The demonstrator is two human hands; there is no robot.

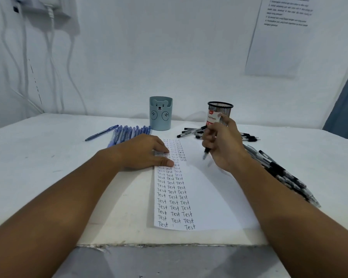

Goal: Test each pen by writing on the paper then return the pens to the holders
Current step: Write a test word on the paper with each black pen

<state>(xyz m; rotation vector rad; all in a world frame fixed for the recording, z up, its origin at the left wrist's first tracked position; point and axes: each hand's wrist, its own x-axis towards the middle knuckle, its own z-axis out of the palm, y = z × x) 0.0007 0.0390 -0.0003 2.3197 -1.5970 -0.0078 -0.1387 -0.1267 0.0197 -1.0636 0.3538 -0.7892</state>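
Left hand (147, 152) flat on paper (199, 197), fingers relaxed, right hand (223, 145) gripping pen (207, 151) – tip above sheet

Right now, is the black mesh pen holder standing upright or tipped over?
Upright. The black mesh holder stands on the table with its round rim on top, partly hidden by the right hand.

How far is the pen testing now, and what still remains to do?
Done: the paper carries three columns of "Test", so many pens look tried. In hand: the right hand grips a black pen, tip raised above the paper, while the left hand presses the sheet flat. Left: the blue pens and black pens lie on the table; no pens show in the bear holder or the mesh holder.
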